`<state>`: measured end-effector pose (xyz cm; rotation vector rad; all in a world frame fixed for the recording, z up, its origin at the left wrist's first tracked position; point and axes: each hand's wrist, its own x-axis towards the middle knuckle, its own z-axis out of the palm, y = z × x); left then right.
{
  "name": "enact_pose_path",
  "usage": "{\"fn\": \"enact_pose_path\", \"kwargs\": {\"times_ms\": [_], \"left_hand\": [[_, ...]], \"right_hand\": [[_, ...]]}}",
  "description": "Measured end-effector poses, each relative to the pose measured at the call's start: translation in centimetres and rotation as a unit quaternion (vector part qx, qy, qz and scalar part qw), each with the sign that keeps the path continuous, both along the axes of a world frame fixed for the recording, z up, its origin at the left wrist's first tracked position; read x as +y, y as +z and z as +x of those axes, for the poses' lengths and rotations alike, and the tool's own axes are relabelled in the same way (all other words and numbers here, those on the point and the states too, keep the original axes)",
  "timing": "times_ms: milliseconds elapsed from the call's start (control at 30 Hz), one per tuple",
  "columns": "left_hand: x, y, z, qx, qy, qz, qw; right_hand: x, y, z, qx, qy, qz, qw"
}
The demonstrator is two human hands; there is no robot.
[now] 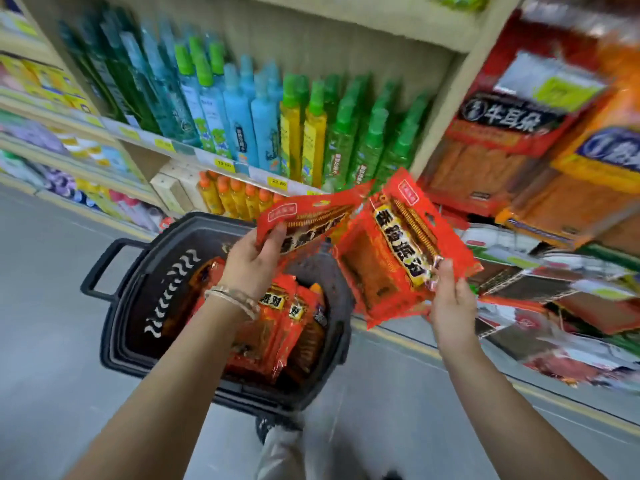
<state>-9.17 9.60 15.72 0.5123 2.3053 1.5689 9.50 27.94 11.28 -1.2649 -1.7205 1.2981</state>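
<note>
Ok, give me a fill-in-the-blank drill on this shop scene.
1. The left hand grips the left packet, the right hand grips the right packet; both packets are mostly ____ in colour.
2. Spare packets lie below in a dark ____.
3. The bracelet sits on the ____ wrist.
Missing words: red; basket; left.

Two red plastic snack packets (311, 216) are held up. One black plastic shopping basket (152, 258) holds at least three more red packets (277, 306). The shelf carries two yellow spray bottles with green caps (303, 140). The blue and green bottles are too blurred to count.
</note>
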Motion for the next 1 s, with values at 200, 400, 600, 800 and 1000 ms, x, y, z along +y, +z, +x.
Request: {"fn": "enact_pose_path", "kwargs": {"times_ms": [200, 400, 600, 800, 1000], "left_hand": [[7.5, 5.7, 9.7, 0.048, 0.0, 0.069, 0.996], [16.5, 11.5, 16.9, 0.094, -0.07, 0.135, 0.984], [23.9, 18.2, 20.6, 0.118, -0.175, 0.198, 0.957], [30.5, 24.7, 21.2, 0.137, -0.17, 0.261, 0.941], [35.1, 29.8, 20.8, 0.096, -0.21, 0.299, 0.926]], "right_hand": [[6.0, 7.2, 11.5, 0.04, -0.044, 0.103, 0.993], [13.6, 13.6, 21.9, 0.037, -0.076, 0.179, 0.98], [20.0, 22.0, 27.5, 0.072, -0.08, 0.268, 0.957], [26.0, 29.8, 28.2, 0.162, -0.123, 0.303, 0.931], [31.0, 36.4, 26.2, 0.248, -0.131, 0.261, 0.924]]}}
